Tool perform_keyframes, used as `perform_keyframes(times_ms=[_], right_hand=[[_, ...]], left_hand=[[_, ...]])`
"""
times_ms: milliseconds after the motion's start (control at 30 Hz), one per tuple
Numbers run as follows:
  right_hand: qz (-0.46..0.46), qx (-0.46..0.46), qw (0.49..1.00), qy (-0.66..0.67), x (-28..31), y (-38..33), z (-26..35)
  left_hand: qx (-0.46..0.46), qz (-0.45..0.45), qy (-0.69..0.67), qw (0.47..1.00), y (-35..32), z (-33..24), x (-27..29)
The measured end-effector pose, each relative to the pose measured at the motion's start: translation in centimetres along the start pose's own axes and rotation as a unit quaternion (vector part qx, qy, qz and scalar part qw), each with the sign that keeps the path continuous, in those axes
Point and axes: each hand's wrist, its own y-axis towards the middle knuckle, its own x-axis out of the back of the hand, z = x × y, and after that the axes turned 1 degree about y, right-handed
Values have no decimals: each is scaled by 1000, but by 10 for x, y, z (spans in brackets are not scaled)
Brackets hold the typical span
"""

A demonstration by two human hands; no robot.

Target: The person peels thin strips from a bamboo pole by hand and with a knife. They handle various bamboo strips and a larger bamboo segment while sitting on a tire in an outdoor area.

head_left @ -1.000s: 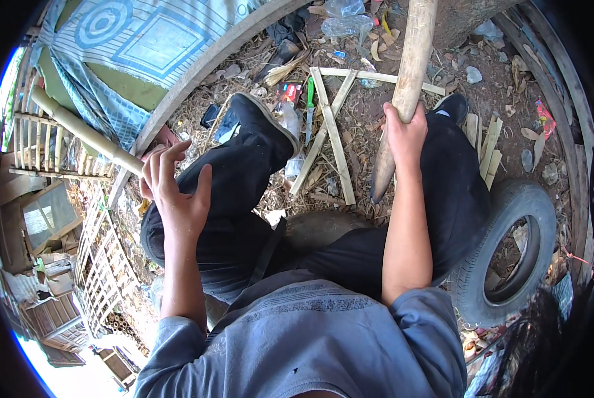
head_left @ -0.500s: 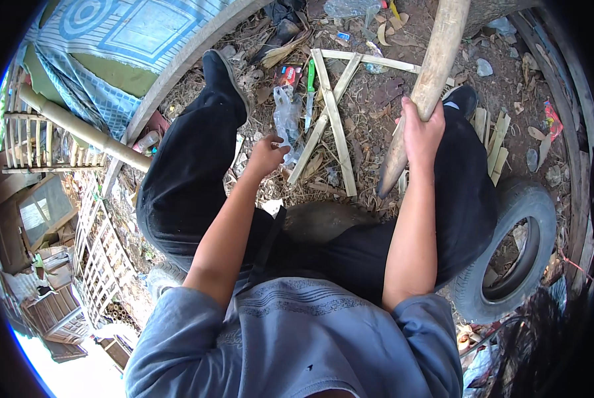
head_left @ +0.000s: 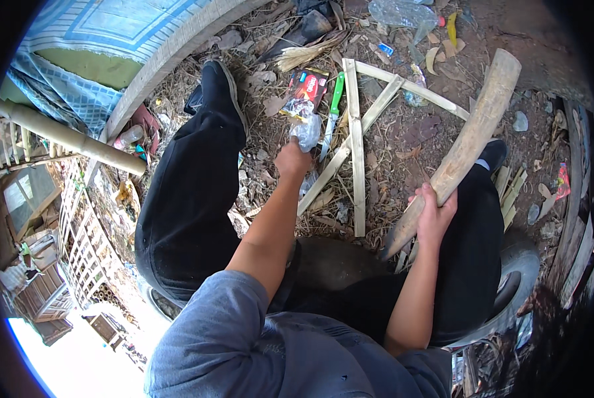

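Note:
My right hand (head_left: 436, 219) is wrapped round the lower part of a thick wooden stick (head_left: 477, 126), whose narrower dark end points down toward my lap. My left hand (head_left: 293, 160) reaches forward to the ground, with its fingers closed on a crumpled clear plastic bag (head_left: 307, 132); part of the fingers is hidden. Just beyond the bag lies a red packet (head_left: 308, 87). A knife with a green handle (head_left: 337, 93) rests to the right of the bag, blade toward me. Beside it, flat wooden strips (head_left: 354, 146) lie crossed on the soil.
A tyre (head_left: 519, 272) is beside my right leg. Split wood pieces (head_left: 510, 192) lie near my right foot. A plastic bottle (head_left: 403, 13) is at the far side. A bamboo pole (head_left: 71, 137) and a curved wooden beam (head_left: 167, 56) border the left.
My left hand has moved forward and closed on the plastic bag, which is now bunched up. The stick in my right hand has tilted further right and come nearer.

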Motion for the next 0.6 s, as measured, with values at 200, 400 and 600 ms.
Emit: perform_keyframes(times_ms=[200, 400, 600], right_hand=[[12, -63, 998, 16, 0, 6, -15], [29, -51, 998, 1, 0, 4, -17], [17, -35, 999, -16, 4, 0, -10]], left_hand=[[-89, 45, -167, 981, 27, 58, 16], [-55, 130, -301, 943, 62, 82, 80], [-66, 91, -312, 943, 119, 87, 130]])
